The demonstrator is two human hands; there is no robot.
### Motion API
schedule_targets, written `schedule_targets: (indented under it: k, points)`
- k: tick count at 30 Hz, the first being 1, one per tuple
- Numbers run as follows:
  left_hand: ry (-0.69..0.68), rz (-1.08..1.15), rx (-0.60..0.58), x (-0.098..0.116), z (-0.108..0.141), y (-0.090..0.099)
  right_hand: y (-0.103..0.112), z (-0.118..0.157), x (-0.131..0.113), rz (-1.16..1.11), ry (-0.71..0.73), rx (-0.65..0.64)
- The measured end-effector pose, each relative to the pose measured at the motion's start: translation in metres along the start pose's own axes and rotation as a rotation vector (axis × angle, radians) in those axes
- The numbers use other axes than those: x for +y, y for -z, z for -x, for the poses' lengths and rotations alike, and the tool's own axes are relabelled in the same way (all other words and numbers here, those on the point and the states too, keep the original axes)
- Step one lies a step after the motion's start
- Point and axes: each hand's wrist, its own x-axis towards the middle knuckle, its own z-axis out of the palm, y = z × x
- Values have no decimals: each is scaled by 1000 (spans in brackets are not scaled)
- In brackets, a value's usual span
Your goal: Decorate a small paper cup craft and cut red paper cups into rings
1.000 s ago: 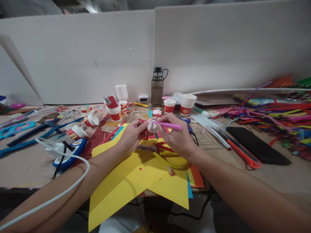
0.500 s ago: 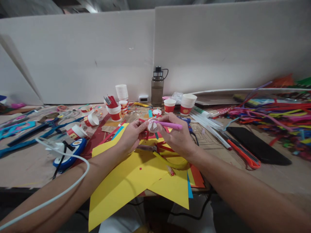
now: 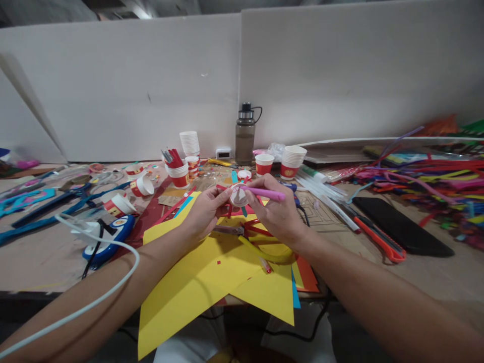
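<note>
My left hand [image 3: 208, 205] pinches the rim of a small paper cup piece [image 3: 239, 195], its round white face turned up toward me and red and teal strips sticking out around it. Between the fingers of my right hand [image 3: 275, 210] is a pink marker pen [image 3: 266, 194], its tip end over the white face. Marks on that face are too small to make out. Beneath both hands lie scissors [image 3: 260, 229] and sheets of yellow paper [image 3: 204, 267]. A small red-ended pen cap [image 3: 265, 265] rests on the yellow paper.
A water bottle [image 3: 245, 138] stands at the back, with stacked paper cups [image 3: 292, 164] right of it. An orange utility knife [image 3: 381, 242] and black phone [image 3: 401, 227] lie at right, near piled pipe cleaners [image 3: 427, 181]. A white cable [image 3: 124, 282] crosses my left forearm.
The pink marker pen and my right hand have shifted very slightly over the cup piece. Both hands keep their grips.
</note>
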Motion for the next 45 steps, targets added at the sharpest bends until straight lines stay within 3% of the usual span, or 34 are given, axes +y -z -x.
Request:
schedule_targets:
  k: [15,24,34,45]
  points:
    - [7,69,46,2,-2,-1,2,0,-3,-1,20,34]
    - [23,167,81,0,-3,-2,0,-3,4,-294,-210,185]
    - [37,281,64,0,-4,-5,-4,-1,4,-425,-265,138]
    - [49,216,121,3,-5,-3,-4,2,4,-261,-178,63]
